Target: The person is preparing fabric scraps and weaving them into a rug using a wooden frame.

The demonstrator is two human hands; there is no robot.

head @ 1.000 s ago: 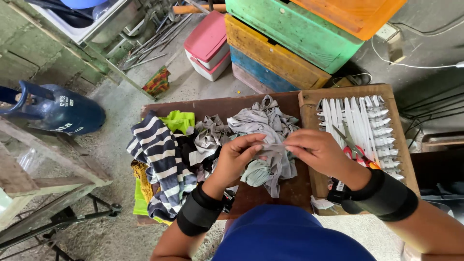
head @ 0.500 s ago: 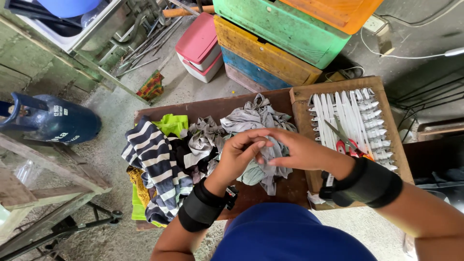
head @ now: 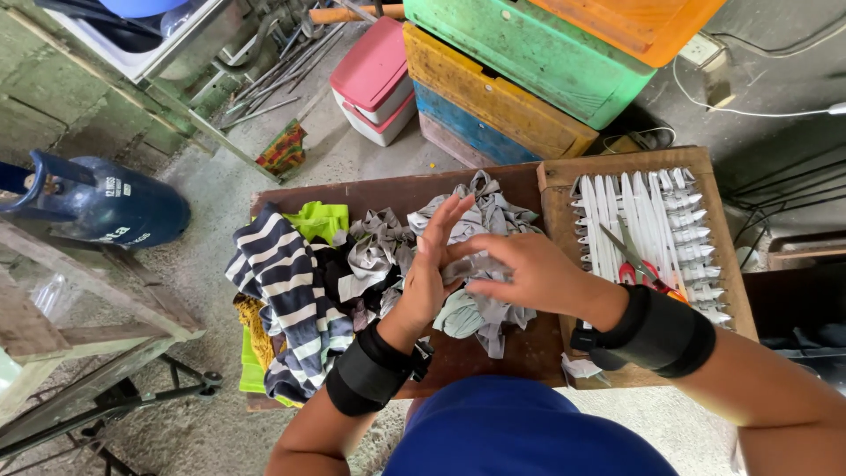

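Hands — two, left hand (head: 429,280) and right hand (head: 527,271) — over one grey cloth heap (head: 458,256).

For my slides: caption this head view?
Both hands, left hand and right hand, meet over grey fabric strips on a brown table.

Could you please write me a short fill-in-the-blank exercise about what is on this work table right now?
1. Both hands, left hand and right hand, are over a pile of ____ fabric strips.
2. The scissors lie on the wooden ____ of white strips.
3. The cloth at the table's left edge is ____.

Missing words: grey; frame; striped
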